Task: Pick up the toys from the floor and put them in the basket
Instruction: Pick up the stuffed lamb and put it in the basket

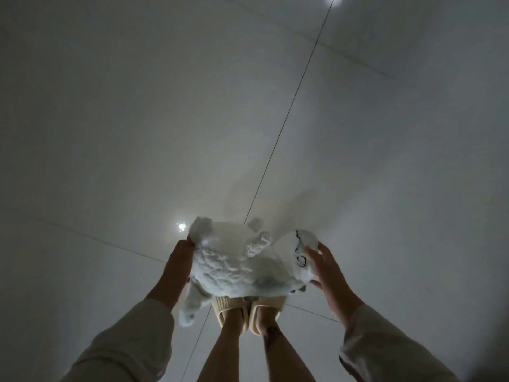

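Currently left hand point(179, 257) and right hand point(327, 268) clasp white plush toy point(242, 266) above floor point(137, 133); basket unseen, deposit pending.

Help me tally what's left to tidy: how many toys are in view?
1. A white plush toy, held between the left hand and right hand above the slippered feet. It hides some floor beneath; no basket in view.

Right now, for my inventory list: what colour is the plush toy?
White plush toy, with dark stitched markings; head view.
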A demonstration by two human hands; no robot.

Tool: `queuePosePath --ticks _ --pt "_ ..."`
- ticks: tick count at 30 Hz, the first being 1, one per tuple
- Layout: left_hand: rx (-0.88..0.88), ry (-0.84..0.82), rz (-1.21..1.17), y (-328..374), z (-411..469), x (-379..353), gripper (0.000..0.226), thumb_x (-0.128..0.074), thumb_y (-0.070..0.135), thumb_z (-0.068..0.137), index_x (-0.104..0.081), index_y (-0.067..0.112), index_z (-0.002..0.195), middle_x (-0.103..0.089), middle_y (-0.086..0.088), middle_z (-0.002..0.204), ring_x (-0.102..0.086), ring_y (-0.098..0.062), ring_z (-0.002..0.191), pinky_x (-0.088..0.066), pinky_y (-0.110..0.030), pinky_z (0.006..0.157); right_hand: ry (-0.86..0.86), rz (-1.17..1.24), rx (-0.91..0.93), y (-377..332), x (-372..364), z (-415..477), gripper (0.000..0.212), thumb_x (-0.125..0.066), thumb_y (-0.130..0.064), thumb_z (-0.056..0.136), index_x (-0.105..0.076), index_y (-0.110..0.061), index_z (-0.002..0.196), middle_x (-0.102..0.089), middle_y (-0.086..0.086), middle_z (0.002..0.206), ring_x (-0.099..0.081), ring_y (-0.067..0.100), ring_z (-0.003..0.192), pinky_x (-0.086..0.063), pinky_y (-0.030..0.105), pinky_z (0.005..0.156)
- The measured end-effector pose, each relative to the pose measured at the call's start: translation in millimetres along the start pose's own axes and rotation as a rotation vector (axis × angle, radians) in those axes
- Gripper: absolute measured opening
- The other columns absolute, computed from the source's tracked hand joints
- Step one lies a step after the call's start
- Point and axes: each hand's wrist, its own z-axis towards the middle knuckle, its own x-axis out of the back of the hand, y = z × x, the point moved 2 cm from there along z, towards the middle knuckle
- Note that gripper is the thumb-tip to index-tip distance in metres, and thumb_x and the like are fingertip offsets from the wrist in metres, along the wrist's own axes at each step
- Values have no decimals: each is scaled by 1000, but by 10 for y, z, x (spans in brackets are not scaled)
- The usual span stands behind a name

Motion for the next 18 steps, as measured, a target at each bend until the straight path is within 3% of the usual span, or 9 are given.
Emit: queuePosePath --ticks 2,4,8,11,14,16,18 --pt "50 -45 -67 13 -752 263 47 -29 33 99 -44 4 133 -53 -19 128 -52 -33 117 -41 -46 99 -67 -24 20 -24 142 -692 52 -53 -33 90 -39 -21 138 -49 11 138 -56 25 112 -55 33 79" --pt "36 -70 -93 28 -1441 538 47 -30 32 99 -42 5 135 -50 -18 136 -47 -36 126 -38 -50 104 -103 -24 37 -93 283 -1357 47 -50 -27 93 -40 -18 137 -52 11 134 -57 20 101 -51 23 66" --pt "43 -60 -134 -93 -2459 994 45 -35 32 98 -43 5 134 -47 -19 140 -45 -38 128 -36 -51 107 -128 -50 38 -210 548 -2420 44 -51 -22 93 -41 -17 136 -53 13 129 -54 29 108 -51 32 72" --pt "37 -24 -234 -169 -2985 1236 44 -38 34 96 -46 7 130 -48 -18 140 -46 -38 127 -35 -50 106 -155 -27 67 -349 679 -3035 39 -51 -21 94 -44 -17 132 -57 12 122 -55 32 107 -51 32 69" --pt "88 -28 -348 -215 -3423 1374 33 -42 35 94 -54 11 113 -49 -16 138 -46 -36 124 -37 -46 103 -176 -5 75 -447 786 -3484 33 -51 -19 94 -47 -18 127 -60 11 111 -57 32 100 -51 32 66" --pt "84 -65 -401 -189 -3719 1420 25 -45 37 93 -57 15 91 -54 -14 126 -50 -30 110 -37 -40 95 -196 20 87 -520 846 -3731 31 -51 -18 94 -48 -19 124 -60 13 113 -57 32 98 -50 32 65" --pt "77 -56 -429 -159 -3976 1433 25 -45 37 93 -55 18 80 -53 -10 114 -47 -25 101 -36 -37 92 -207 26 115 -599 902 -3947 27 -50 -16 94 -48 -18 121 -58 14 115 -57 31 91 -49 31 63"
